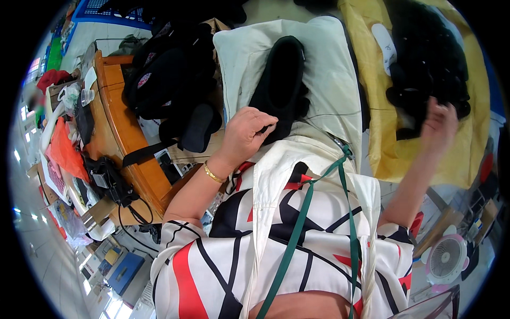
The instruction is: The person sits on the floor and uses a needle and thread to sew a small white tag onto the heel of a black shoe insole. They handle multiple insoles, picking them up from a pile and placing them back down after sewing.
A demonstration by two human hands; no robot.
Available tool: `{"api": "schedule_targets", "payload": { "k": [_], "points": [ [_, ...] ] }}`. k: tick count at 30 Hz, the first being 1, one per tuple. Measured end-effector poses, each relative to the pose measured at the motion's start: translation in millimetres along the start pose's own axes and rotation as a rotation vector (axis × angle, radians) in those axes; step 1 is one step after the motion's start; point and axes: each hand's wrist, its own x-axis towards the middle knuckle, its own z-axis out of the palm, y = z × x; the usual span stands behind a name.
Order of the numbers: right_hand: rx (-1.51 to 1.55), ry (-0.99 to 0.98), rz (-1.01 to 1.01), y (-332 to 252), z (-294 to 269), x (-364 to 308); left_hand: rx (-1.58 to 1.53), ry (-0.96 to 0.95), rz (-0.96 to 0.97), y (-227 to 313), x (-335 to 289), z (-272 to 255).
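Observation:
A black ankle-high boot [281,80] with a wide opening lies on a padded white cloth cushion [334,64] in front of me. My left hand [248,130] is closed at the boot's near left edge, thumb and fingers pinched on a bit of its dark material. Any smaller thing inside that pinch is hidden. Off to the right, my right hand [440,125] is raised by a heap of black pieces [430,64] on a yellow cloth [393,154]. Its fingers look bent but are smeared, so I cannot make out whether they hold anything.
Black shoes [199,127] are piled left of the cushion, beside an orange wooden bench [127,127]. A pale insole-shaped piece [383,45] lies on the yellow cloth. Dark green ties [303,218] hang over my white apron [276,170]. A white fan [446,258] stands at the lower right.

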Motion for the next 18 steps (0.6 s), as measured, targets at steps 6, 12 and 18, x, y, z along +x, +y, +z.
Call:
{"api": "schedule_targets", "payload": {
  "k": [6,12,18],
  "points": [
    [-0.581,-0.865,0.558,61,110,-135,0.025,0.064,0.059,-7,-12,5],
    [-0.869,-1.293,0.123,88,127,-165,0.023,0.128,0.101,-14,-23,10],
    [-0.897,-1.336,0.111,86,131,-167,0.148,0.170,0.192,-17,-26,13]
  ]
}}
